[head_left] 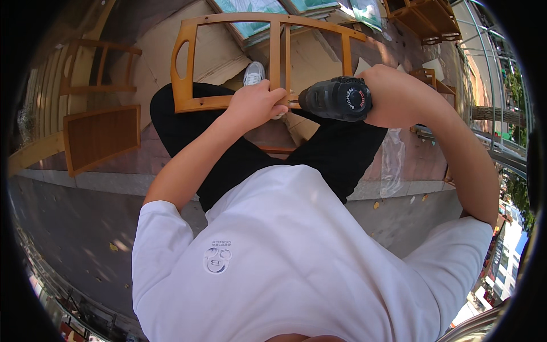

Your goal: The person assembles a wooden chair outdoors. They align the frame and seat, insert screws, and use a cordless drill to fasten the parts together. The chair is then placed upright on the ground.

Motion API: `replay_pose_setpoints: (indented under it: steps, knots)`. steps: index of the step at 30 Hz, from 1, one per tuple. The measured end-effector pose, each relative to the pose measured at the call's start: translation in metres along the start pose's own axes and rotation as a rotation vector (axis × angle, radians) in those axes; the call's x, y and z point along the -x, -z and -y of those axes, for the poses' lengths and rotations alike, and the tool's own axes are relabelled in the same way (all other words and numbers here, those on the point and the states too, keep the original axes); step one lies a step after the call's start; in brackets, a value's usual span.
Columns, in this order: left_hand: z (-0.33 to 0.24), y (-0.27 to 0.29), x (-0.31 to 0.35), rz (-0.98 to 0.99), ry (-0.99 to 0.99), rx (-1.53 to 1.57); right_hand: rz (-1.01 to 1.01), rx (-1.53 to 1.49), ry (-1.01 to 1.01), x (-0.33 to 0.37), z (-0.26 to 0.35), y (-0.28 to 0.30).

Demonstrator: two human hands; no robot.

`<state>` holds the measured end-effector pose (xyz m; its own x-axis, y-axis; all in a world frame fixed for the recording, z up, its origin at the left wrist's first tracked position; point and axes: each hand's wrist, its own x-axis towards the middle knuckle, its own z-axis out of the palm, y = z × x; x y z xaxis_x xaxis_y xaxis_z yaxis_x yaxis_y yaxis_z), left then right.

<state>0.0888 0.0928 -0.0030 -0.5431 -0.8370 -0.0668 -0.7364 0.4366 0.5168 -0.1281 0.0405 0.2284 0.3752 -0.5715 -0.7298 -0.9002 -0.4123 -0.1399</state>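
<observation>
A brown wooden frame (213, 104) with an oval handle slot and a middle upright lies across my knees. My left hand (254, 104) is closed on its near rail beside the middle upright, thumb and forefinger close to the drill's tip. Whether a screw sits between those fingertips is too small to tell. My right hand (387, 94) grips a black cordless drill (339, 99) by its handle; the drill's body hides most of the fingers. The drill lies level, its bit pointing left at the joint of rail and upright.
Flattened cardboard (154, 54) covers the ground ahead. Wrapped panels (250, 7) lie at the far side. On the left are another wooden frame (98, 88) and a brown panel (102, 138); a wooden rack (424, 21) stands far right. Clear plastic film (392, 165) lies by my right knee.
</observation>
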Motion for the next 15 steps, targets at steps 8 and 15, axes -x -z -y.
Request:
replay_pose_setpoints:
  steps: [8,15]
  knots:
    - [0.003,-0.001,0.004,-0.036,-0.020,0.013,-0.010,0.055,0.043,-0.011,-0.002,-0.002]
    - [0.001,-0.002,0.004,-0.038,-0.025,0.001,0.015,0.094,0.010,-0.015,0.002,-0.002]
